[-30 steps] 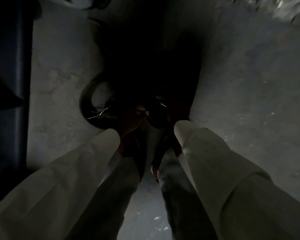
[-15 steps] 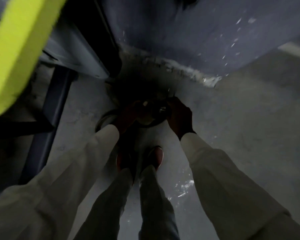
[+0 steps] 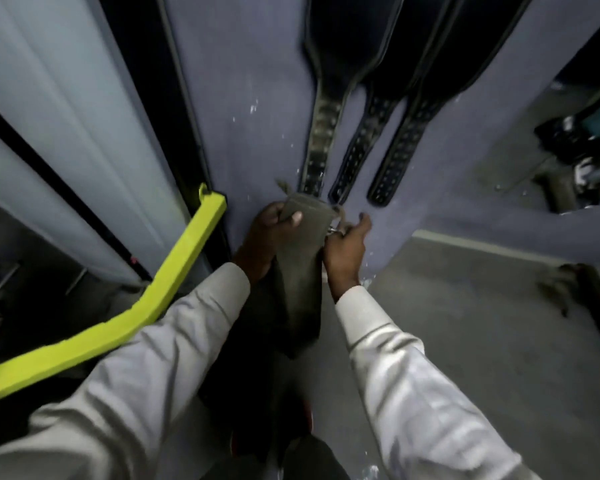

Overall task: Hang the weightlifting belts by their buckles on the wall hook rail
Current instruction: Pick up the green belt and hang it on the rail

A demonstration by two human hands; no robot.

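I hold a dark grey weightlifting belt point(image 3: 300, 268) in front of the blue-grey wall point(image 3: 243, 98); it hangs down between my arms. My left hand point(image 3: 274, 230) grips its upper end, thumb across the front. My right hand point(image 3: 345, 247) pinches the metal buckle at the belt's right edge. Three black belts hang on the wall above my hands: one with a worn strap point(image 3: 321, 140), a middle one point(image 3: 361, 147) and a right one point(image 3: 400, 147). Their tips end just above the held belt. The hook rail is out of view.
A yellow-green bar point(image 3: 160, 289) slants across the left, beside pale grey panels point(image 3: 66, 109) and a black post. Grey concrete floor point(image 3: 465, 341) lies to the right. Dark gym gear point(image 3: 582, 140) sits at the far right, and a dark object point(image 3: 582, 289) lies on the floor.
My view has swung up from the floor to the wall. Both hands lifted the belt from floor level to just under the hanging belts.
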